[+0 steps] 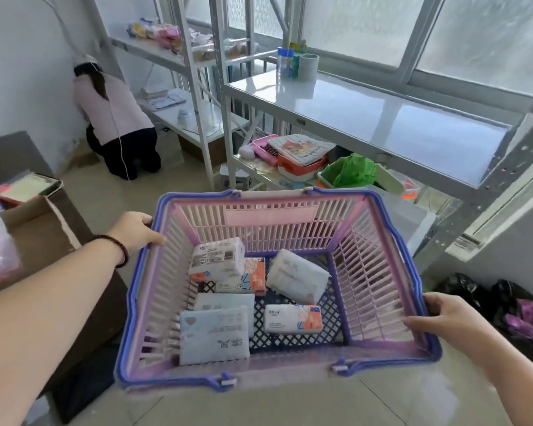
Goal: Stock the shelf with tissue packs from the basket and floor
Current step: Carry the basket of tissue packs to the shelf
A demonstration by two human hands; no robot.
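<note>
On the basket's [379,216] two side rims, your fingers are closed in a grip: your left hand [136,230] clamps the left rim, thumb lying along the blue edge, with a dark bead bracelet [117,245] on that wrist, and your right hand [443,318] wraps the right rim near its front corner, fingers curled inside the pink wall. You hold the basket up over the tiled floor [290,407], its blue handles folded down against the rim. Inside it lie six tissue packs [216,262]: a white one leaning at the back left, one with orange print just beside and partly under it, a plain white one tilted at the back right, two pale blue ones overlapping at the front left, and a white-and-orange one flat at the front right. Just beyond the basket stands the shelf [382,118], a white metal rack along the window; its wide upper board is bare but for a few bottles [286,63] at the far end, and its lower board holds boxes and a green bag [351,170]. To your left is an open cardboard box [37,222]. Farther off, a person [117,118] kneels on the floor at a second rack in the corner. Black bags [505,302] lie on the floor to your right.
</note>
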